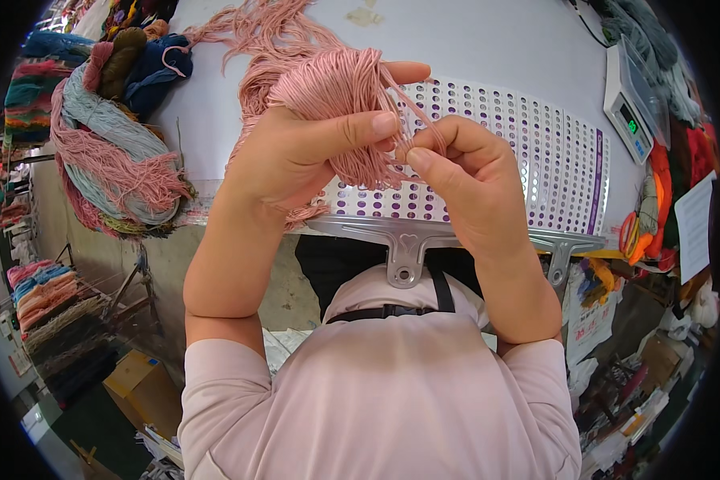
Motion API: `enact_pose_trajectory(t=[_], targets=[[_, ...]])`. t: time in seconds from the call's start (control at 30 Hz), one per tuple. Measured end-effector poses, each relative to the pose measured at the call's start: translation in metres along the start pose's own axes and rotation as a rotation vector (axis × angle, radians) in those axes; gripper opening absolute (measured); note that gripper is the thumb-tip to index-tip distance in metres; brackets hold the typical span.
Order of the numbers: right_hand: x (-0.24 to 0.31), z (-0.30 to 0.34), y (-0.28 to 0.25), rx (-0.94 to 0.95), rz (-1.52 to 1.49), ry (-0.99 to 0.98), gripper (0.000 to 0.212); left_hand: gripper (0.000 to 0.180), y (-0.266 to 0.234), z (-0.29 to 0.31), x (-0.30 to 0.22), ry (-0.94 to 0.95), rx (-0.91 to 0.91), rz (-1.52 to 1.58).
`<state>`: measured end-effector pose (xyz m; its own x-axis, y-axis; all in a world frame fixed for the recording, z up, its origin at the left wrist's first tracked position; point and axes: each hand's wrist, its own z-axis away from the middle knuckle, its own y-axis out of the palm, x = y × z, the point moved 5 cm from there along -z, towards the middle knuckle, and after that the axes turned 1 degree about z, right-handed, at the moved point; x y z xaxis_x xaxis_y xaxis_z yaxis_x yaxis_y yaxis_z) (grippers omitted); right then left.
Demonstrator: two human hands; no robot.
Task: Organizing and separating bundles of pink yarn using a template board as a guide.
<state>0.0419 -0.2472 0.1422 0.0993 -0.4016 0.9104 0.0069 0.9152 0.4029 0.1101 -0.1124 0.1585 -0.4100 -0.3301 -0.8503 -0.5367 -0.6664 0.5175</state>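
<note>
A thick pink yarn hank [328, 84] hangs over my left hand [296, 152], which is closed round it with the thumb lying across the front and one finger sticking out behind. My right hand [472, 172] pinches a few pink strands at the hank's right side, thumb against forefinger. The two hands almost meet there, and the exact ends of the strands are hidden by the fingertips. Beyond my left hand, loose pink yarn [252, 32] trails away over the white table [424, 36]. Below both hands lies a white sheet with rows of purple dots [528, 152].
Metal clips [404, 248] grip the sheet at the table's near edge. A digital scale [628, 120] stands at the right, beside orange-handled scissors [630, 234]. Pink and grey-blue hanks [112, 136] are heaped at the left edge. A cardboard box [142, 388] sits lower left.
</note>
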Motion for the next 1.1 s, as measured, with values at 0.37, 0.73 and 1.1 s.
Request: enact_pose_trajectory(t=[0.37,0.73,1.1], targets=[[0.002,-0.002,0.001,-0.022,0.028,-0.093,0.005,0.064,-0.004,-0.006,0.001,-0.033,0.154,0.138],[0.042,0.015,-0.078,0.285,-0.077,-0.093,0.016,0.03,-0.081,0.022,-0.04,-0.086,0.41,-0.079],[0.19,0.254,-0.582,-1.063,-0.189,-0.14,0.022,0.017,-0.347,0.15,-0.246,0.305,-0.263,0.554]])
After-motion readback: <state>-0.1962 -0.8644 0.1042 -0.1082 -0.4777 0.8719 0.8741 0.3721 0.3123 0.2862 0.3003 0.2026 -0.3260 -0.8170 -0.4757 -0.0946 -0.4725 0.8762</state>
